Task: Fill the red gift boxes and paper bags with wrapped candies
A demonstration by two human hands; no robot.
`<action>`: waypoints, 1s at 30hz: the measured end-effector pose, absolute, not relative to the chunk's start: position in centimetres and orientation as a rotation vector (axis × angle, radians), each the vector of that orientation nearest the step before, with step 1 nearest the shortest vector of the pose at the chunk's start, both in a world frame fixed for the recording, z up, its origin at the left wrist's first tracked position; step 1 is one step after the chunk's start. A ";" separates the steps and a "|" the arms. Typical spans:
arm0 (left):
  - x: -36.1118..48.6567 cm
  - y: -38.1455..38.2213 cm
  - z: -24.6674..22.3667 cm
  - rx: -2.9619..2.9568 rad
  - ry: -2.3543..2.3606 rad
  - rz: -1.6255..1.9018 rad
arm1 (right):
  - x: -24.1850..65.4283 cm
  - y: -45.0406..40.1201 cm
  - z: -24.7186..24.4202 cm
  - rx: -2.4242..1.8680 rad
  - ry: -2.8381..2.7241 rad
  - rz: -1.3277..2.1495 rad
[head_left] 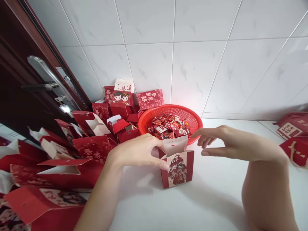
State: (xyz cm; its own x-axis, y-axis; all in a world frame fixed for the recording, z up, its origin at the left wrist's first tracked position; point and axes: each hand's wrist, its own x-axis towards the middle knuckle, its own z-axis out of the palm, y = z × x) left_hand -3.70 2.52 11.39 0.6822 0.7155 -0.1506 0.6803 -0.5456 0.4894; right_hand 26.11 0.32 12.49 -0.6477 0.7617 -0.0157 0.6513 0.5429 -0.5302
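Note:
A red paper gift box (177, 170), its front printed with a figure and a double-happiness sign, stands upright on the white surface with its top flaps raised. My left hand (141, 150) holds it by the left side, thumb against the front panel and fingers behind. Right of the box, my right hand (222, 142) hovers with thumb and fingers apart, holding nothing. Its fingertips are near the right rim of a red plastic basket (192, 115). Many small wrapped candies (169, 126) lie in that basket, partly hidden behind the box.
Many open red boxes (91, 150) crowd the left side. A closed-looking card flap (150, 98) leans against the white tiled wall (149, 64). Red bags (295, 128) sit at the far right. A dark door with a metal handle (48, 86) stands at left.

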 end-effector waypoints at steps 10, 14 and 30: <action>-3.2 3.7 10.6 2.457 0.913 0.286 | 25.9 -0.1 5.1 -1.014 -2.141 0.969; -2.4 4.2 9.9 2.429 0.877 0.600 | 25.3 -1.1 3.3 -0.915 -1.841 1.063; -1.1 4.7 8.3 2.128 0.787 0.849 | 24.3 -1.7 4.3 -0.814 -1.510 1.123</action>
